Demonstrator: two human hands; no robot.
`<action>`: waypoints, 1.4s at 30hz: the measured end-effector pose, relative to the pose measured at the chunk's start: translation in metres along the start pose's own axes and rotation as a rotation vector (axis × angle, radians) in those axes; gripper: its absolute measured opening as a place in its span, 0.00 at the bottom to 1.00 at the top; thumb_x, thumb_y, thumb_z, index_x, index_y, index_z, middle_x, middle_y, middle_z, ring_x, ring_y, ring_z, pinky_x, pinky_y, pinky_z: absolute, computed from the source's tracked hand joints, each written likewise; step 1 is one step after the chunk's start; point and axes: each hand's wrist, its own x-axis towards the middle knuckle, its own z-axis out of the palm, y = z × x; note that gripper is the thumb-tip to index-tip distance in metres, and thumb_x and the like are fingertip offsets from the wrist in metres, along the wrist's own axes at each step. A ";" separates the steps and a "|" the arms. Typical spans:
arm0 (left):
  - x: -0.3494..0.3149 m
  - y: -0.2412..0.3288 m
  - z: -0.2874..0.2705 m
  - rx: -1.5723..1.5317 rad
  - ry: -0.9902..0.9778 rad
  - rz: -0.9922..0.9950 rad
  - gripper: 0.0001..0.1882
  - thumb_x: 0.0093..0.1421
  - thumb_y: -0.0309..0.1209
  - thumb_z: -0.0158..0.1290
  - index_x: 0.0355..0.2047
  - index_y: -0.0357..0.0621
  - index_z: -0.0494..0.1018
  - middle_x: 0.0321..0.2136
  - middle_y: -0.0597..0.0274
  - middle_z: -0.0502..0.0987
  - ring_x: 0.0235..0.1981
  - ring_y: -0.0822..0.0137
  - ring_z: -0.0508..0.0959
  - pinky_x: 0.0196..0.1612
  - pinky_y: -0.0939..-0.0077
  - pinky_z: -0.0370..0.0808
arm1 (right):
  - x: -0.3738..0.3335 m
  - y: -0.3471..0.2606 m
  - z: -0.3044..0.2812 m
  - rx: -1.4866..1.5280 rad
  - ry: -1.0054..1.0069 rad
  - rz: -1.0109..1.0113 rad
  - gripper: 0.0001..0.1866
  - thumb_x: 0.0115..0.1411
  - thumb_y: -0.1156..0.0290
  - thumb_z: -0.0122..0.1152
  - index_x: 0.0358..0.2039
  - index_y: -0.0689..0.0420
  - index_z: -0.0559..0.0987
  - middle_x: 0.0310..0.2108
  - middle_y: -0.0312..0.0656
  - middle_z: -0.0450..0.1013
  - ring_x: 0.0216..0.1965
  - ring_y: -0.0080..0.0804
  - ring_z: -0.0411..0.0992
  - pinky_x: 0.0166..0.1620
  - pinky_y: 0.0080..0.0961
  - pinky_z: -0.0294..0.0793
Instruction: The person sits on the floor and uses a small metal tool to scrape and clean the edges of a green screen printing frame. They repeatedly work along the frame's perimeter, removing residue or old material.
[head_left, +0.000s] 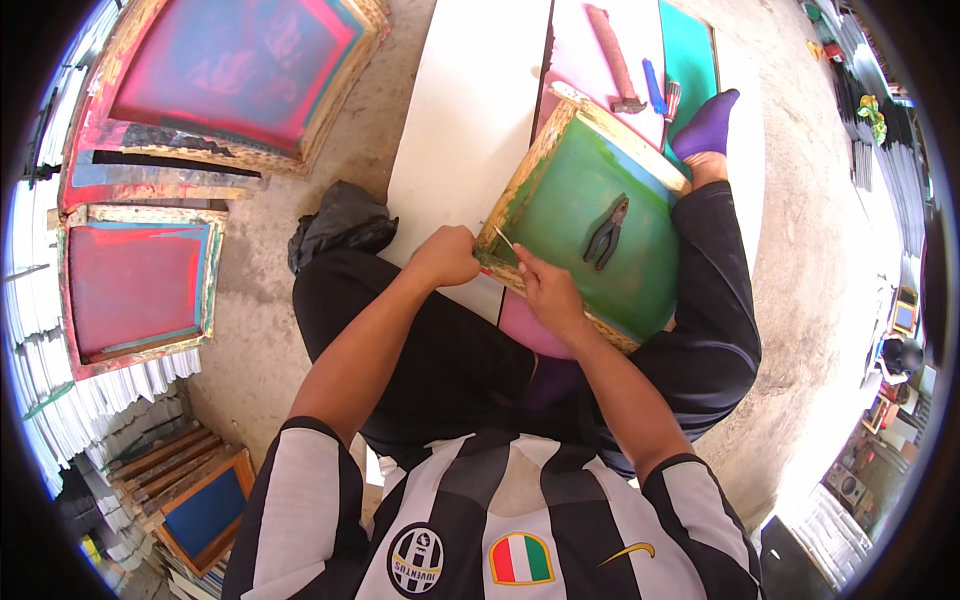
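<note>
A screen-printing frame with worn wooden bars and green mesh lies tilted across my lap, over a white board. My left hand is closed in a fist against the frame's left corner; whatever its fingers hold is hidden. With my right hand I grip a thin metal tool, its slim shaft pointing at the wooden bar near that corner. The tool's handle is covered by my fingers. On the mesh rest black-handled pliers, to the right of both hands.
Beyond the frame lie a hammer, a blue tool and a striped-handled tool, beside my purple-socked foot. Pink-and-blue screens stand at left, near a black plastic bag. Stacked wooden frames sit lower left.
</note>
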 end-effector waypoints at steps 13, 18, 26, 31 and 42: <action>0.004 -0.003 0.003 -0.011 0.035 0.024 0.14 0.49 0.27 0.54 0.34 0.33 0.84 0.32 0.32 0.82 0.39 0.38 0.84 0.46 0.50 0.80 | 0.010 0.023 -0.003 0.248 0.019 -0.050 0.19 0.74 0.64 0.55 0.62 0.50 0.80 0.27 0.45 0.78 0.27 0.41 0.77 0.34 0.37 0.76; 0.001 -0.003 0.004 0.003 0.049 0.012 0.14 0.49 0.27 0.55 0.34 0.33 0.84 0.33 0.33 0.82 0.39 0.38 0.84 0.46 0.50 0.80 | 0.015 -0.008 -0.035 -0.070 -0.065 0.006 0.17 0.73 0.63 0.54 0.58 0.44 0.82 0.42 0.54 0.81 0.43 0.58 0.79 0.46 0.48 0.78; 0.001 -0.002 0.004 0.039 0.041 0.016 0.16 0.51 0.29 0.57 0.39 0.37 0.85 0.33 0.35 0.82 0.39 0.39 0.83 0.46 0.52 0.79 | 0.022 0.022 -0.014 0.310 -0.097 0.049 0.19 0.74 0.64 0.54 0.62 0.49 0.79 0.53 0.50 0.81 0.53 0.46 0.80 0.57 0.36 0.76; 0.004 -0.005 0.005 0.035 0.029 0.001 0.17 0.52 0.29 0.57 0.41 0.38 0.85 0.33 0.36 0.83 0.39 0.40 0.83 0.46 0.52 0.79 | 0.032 0.035 -0.016 0.387 -0.195 0.045 0.20 0.74 0.66 0.54 0.64 0.56 0.77 0.54 0.48 0.81 0.55 0.37 0.78 0.60 0.31 0.73; 0.007 -0.011 0.009 0.011 0.034 0.026 0.17 0.52 0.28 0.56 0.42 0.41 0.86 0.35 0.35 0.83 0.40 0.39 0.83 0.47 0.53 0.79 | 0.038 0.030 -0.029 0.615 -0.374 0.302 0.20 0.76 0.67 0.52 0.64 0.59 0.77 0.47 0.40 0.81 0.44 0.31 0.75 0.53 0.28 0.74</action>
